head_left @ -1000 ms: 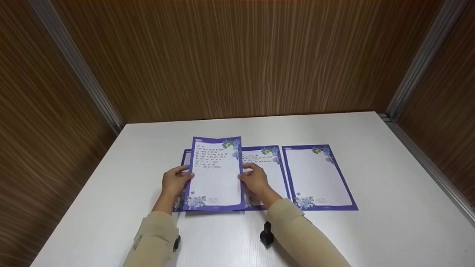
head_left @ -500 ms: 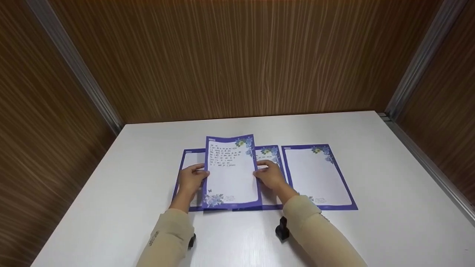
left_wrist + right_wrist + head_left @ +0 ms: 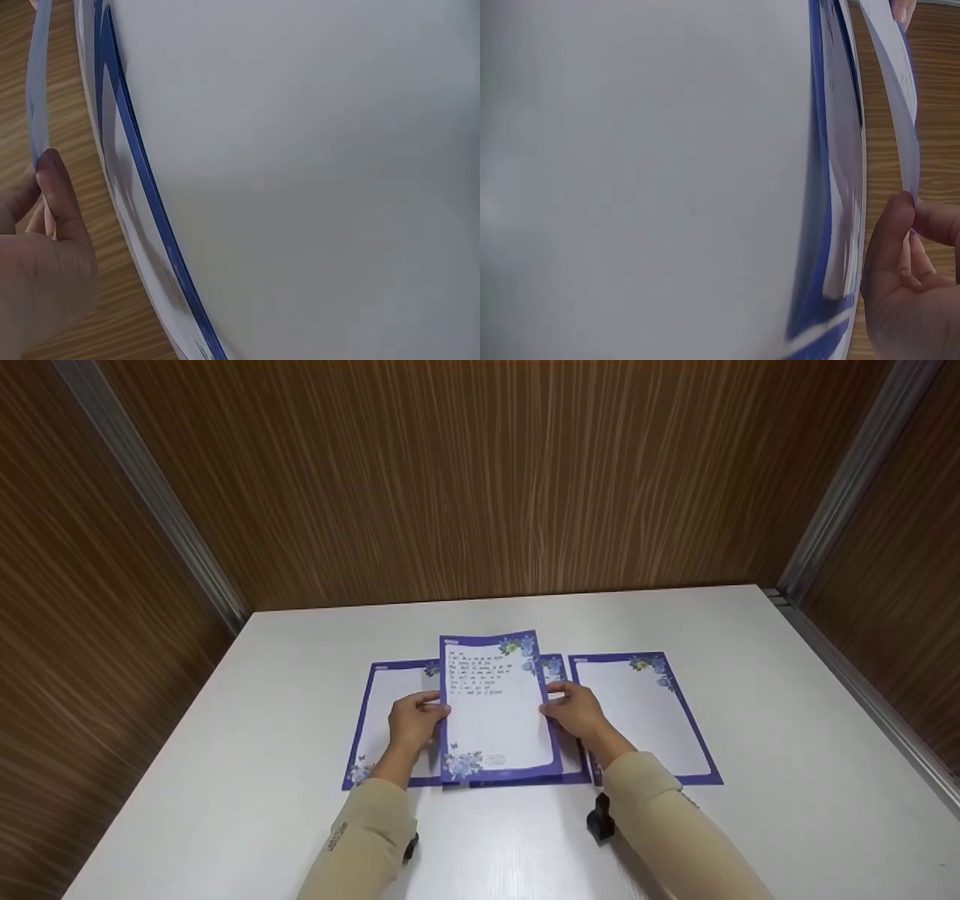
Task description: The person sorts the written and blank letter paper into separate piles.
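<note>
Written sheet [image 3: 495, 727] moved right; left hand [image 3: 412, 724], right hand [image 3: 583, 714] pinch its side edges; tabletop [image 3: 795, 720] extends beyond.

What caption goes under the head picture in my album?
The left hand and right hand hold up a written page over purple-edged sheets on a white table.

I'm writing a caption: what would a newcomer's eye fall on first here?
Probably the handwritten sheet, purple-bordered, which the left hand and right hand hold above the middle of the white table. Next comes the similar sheet lying at the right, with no handwriting visible, then the dark wood-grain wall filling the top of the head view.
</note>
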The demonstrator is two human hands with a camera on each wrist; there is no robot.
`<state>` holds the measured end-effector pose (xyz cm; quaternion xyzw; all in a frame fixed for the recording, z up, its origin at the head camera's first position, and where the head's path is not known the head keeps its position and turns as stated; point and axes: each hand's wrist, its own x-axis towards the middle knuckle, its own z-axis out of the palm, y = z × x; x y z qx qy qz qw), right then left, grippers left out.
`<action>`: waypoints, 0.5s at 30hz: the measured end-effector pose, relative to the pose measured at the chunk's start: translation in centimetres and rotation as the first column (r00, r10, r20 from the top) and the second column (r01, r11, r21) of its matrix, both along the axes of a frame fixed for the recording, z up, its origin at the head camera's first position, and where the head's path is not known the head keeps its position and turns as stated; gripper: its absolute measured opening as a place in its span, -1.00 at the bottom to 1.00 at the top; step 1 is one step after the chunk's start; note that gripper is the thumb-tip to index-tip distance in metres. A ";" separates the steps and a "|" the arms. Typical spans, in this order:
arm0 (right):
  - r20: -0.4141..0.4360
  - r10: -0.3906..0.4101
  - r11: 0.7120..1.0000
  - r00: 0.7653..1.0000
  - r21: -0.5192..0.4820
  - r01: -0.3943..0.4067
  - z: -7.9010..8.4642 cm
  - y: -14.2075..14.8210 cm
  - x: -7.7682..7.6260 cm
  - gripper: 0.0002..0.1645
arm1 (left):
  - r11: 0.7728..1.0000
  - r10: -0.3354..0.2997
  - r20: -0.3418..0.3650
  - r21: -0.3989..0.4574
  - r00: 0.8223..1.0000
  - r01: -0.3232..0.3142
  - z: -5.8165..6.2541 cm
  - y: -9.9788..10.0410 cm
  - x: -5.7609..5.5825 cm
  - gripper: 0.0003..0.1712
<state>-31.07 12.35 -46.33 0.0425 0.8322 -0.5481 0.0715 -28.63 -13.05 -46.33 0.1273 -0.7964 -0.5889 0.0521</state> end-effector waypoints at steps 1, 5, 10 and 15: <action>-0.001 0.002 1.000 1.000 0.009 -0.002 0.0 0.3 0.0 -0.50 | 1.000 0.000 0.004 -0.002 1.000 0.000 0.0 0.3 -0.1 -0.63; 0.014 0.003 1.000 1.000 0.014 -0.004 0.0 1.3 0.0 -0.46 | 1.000 0.000 0.019 -0.027 1.000 0.001 0.0 1.3 -0.3 -0.64; 0.074 -0.023 1.000 0.997 -0.008 0.023 0.1 2.1 0.2 -0.47 | 0.999 -0.003 0.045 -0.045 0.999 0.005 0.1 2.2 -0.4 -0.63; 0.078 -0.032 0.999 0.996 0.043 0.029 0.3 2.5 0.3 -0.48 | 0.998 -0.023 0.040 -0.059 0.999 0.025 0.1 2.9 -0.5 -0.61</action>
